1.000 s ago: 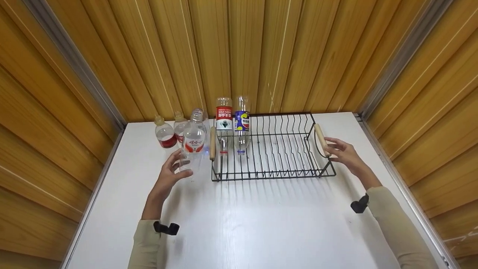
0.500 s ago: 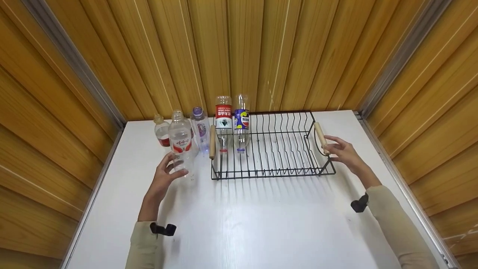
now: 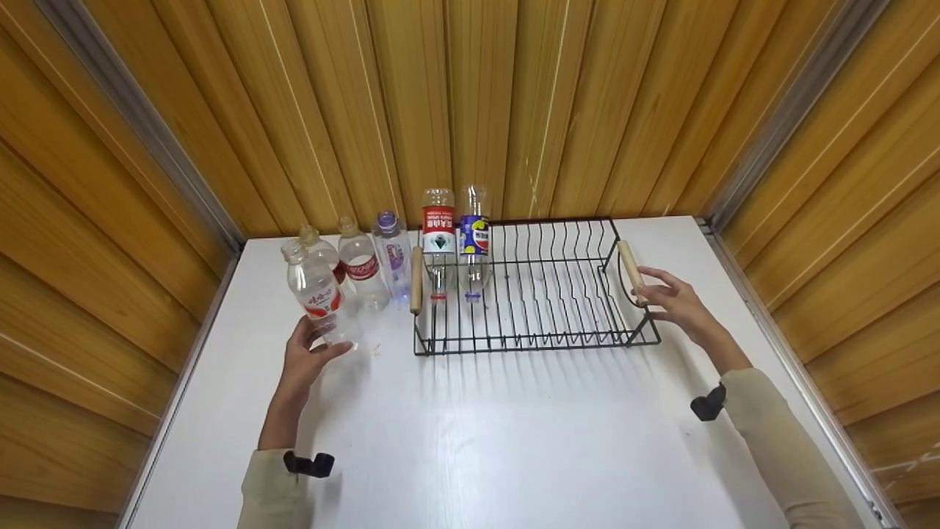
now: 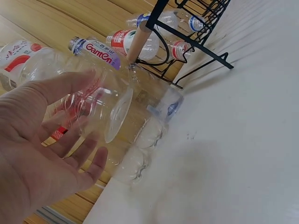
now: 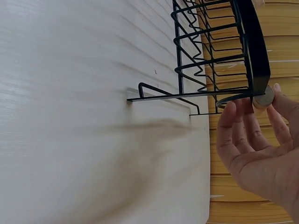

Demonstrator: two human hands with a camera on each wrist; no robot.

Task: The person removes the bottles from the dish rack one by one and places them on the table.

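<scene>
My left hand [image 3: 305,360] holds a clear plastic bottle [image 3: 323,303] with a red and white label, neck up and tilted left. Thumb and fingers pinch its lower part; in the left wrist view its round base [image 4: 119,114] hangs above the table. Beyond it stand a red-labelled bottle [image 3: 362,268], a purple-tinted bottle [image 3: 393,257] and another bottle [image 3: 308,235], partly hidden. My right hand [image 3: 683,305] grips the wooden handle [image 3: 631,272] at the right end of a black wire dish rack [image 3: 543,342]. The right wrist view shows fingers curled under that handle [image 5: 264,99].
Two bottles rest neck down in the rack's left end: one red-labelled [image 3: 439,229], one with a purple-blue label [image 3: 475,235]. A second wooden handle [image 3: 416,279] is on the left. Wood-patterned walls [image 3: 477,95] enclose the white table [image 3: 470,441].
My left hand has carried the clear bottle leftward, past the standing bottles, and tilted it more to the left. The right hand stays on the rack's handle.
</scene>
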